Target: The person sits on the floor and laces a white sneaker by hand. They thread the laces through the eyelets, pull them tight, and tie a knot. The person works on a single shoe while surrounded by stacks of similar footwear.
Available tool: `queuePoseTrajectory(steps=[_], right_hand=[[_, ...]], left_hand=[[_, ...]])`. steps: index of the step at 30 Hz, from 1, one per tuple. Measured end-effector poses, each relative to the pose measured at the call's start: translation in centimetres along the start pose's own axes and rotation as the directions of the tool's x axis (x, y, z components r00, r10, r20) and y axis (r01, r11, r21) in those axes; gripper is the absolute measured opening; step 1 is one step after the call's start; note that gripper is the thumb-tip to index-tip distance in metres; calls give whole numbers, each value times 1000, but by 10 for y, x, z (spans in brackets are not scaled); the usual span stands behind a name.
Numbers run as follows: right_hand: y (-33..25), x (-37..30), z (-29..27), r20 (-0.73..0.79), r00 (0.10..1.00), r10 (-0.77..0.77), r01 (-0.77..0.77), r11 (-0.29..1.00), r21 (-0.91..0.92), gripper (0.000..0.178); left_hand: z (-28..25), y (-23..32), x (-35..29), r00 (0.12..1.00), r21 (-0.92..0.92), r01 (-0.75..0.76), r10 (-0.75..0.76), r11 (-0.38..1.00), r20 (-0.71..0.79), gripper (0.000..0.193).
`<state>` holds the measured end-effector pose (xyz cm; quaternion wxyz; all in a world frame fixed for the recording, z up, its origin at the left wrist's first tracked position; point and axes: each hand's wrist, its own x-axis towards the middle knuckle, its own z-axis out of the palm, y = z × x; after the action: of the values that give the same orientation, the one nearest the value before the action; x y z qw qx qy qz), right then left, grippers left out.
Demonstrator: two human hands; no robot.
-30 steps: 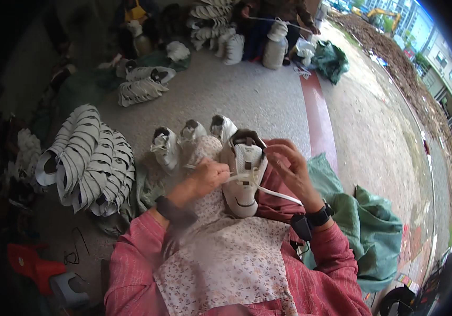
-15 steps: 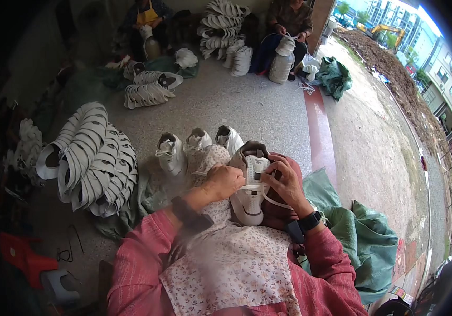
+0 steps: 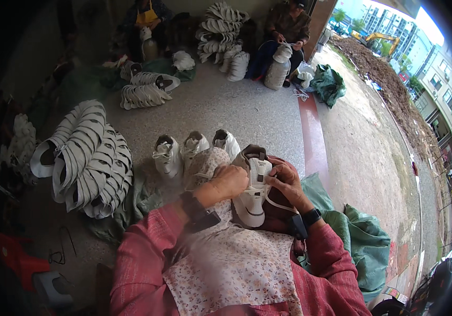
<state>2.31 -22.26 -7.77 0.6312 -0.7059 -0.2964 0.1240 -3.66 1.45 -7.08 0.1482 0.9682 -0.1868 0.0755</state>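
Observation:
A white shoe upper [image 3: 250,209] with a brown collar lies toe toward me, leaning on a dark red form over my lap. My left hand [image 3: 228,181] is closed in a fist at its left side, on the shoelace. At the right edge of the tongue [image 3: 258,171], my right hand [image 3: 285,184] pinches the same white shoelace [image 3: 278,206], which loops down below the fingers. The fingertips partly hide the lace and the eyelets. A floral apron [image 3: 231,266] covers my lap.
Three white shoes [image 3: 168,158] stand beyond my knees. Stacked uppers [image 3: 86,158] rise at the left, beside a red stool [image 3: 17,258]. Green sacking [image 3: 365,242] lies at the right. Two people work at the back, one with an upper on a pale bottle-shaped stand [image 3: 277,71].
The lace stretched between my hands across the shoe has slackened at the front. My right hand has shifted slightly up along the tongue; the whole view has tilted a little.

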Motion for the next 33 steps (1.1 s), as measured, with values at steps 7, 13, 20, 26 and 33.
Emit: queuePoseTrajectory(steps=[7,13,20,26,33], right_hand=[[2,4,-2,17,998,55,-57,993,105,14],[4,7,-3,15,997,75,-77,991,114,14],[-12,9,5,20,994,111,-113,981,159,15],[-44,8,23,167,889,-426,371,456,-809,16],[-31,23,52,379,851,-363,523,528,-669,13]], left_hand=[[-47,-19,13,961,-405,-231,273,884,48,33],[-40,-26,21,951,-461,-235,299,856,72,23],[-43,-31,15,939,-618,-191,326,763,113,20],[-30,-35,12,955,-579,-242,298,778,2,15],[-26,-39,12,950,-649,-260,309,715,-41,18]])
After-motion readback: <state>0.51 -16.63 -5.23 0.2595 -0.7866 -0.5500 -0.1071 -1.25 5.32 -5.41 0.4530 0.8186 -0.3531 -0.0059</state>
